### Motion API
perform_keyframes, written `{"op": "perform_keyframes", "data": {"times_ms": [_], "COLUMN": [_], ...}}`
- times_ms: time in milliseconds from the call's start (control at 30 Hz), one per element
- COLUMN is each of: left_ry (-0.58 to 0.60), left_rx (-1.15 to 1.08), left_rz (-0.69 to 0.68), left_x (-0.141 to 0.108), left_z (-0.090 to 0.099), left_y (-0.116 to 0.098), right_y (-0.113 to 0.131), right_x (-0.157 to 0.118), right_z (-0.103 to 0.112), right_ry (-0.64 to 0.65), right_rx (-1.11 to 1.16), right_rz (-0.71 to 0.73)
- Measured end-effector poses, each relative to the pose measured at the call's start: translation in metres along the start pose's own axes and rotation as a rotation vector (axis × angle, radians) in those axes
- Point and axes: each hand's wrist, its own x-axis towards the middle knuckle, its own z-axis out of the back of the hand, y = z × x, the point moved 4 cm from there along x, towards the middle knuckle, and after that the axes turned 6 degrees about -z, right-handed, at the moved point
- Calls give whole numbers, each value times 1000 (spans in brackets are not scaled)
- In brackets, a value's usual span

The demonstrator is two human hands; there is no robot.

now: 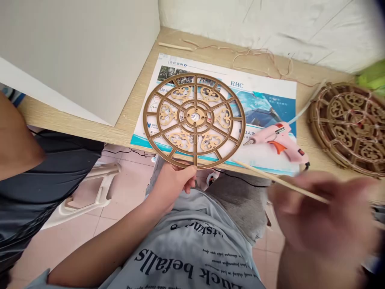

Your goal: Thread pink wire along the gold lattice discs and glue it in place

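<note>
Soft, bright light fills the scene evenly, and shadows stay faint, with only a gentle one under the disc [194, 120], which is sharp. The right hand [319, 212] smears with motion blur. Wide-angle distortion bends the desk [126, 128] toward the frame edges, and a dark, out-of-focus smudge [374, 16] clouds the top right corner.
</note>
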Motion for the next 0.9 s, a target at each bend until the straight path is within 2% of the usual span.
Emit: {"op": "perform_keyframes", "data": {"times_ms": [67,133,200,433,567,733,800,900], "left_ry": [11,19,26,47,55,61,53,-38], "left_rx": [3,0,-11,-56,-63,-52,-29,38], "left_rz": [-16,-24,-34,-48,-56,-35,-28,-21], "left_x": [0,0,1,2,2,4,3,1], "left_z": [0,-1,-2,-4,-4,-2,-1,3], "left_y": [-1,-1,-2,-2,-3,-1,-1,-1], "right_y": [3,4,0,-1,2,6,5,1], "right_x": [8,14,19,47,52,49,47,44], "right_z": [-48,-68,-78,-89,-90,-83,-81,-82], "right_ry": [65,-70,-118,-125,-132,-55,-37,49], "right_rx": [236,323,293,275,218,92,29,-16], "right_rz": [-5,32,19,14,-12,2,-35,-114]}}
